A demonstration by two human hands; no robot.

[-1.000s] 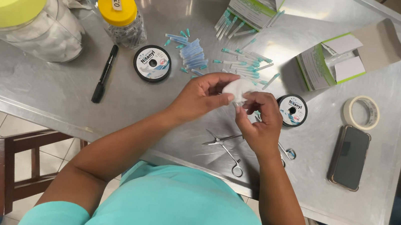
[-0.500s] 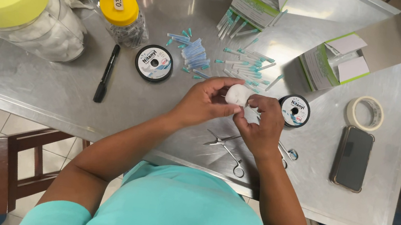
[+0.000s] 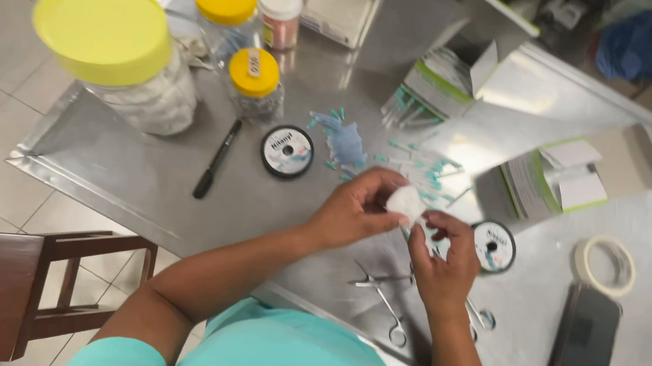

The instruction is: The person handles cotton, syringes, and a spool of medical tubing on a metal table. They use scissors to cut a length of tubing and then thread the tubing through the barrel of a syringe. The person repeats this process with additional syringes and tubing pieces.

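Table top (image 3: pixel 179 183) of brushed sheet metal, dully reflective. Wad (image 3: pixel 406 201) of soft white cotton, matt, held between the fingers. Forceps (image 3: pixel 388 295) of polished metal. Jar lids (image 3: pixel 103 31) of smooth yellow plastic. Boxes (image 3: pixel 543 183) of matt card. Chair (image 3: pixel 11 286) of dark varnished wood. Phone (image 3: pixel 585 340) glossy black.

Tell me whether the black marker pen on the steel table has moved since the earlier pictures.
No. The black marker pen lies left of the round black-rimmed spool, as before; only the camera shifted.
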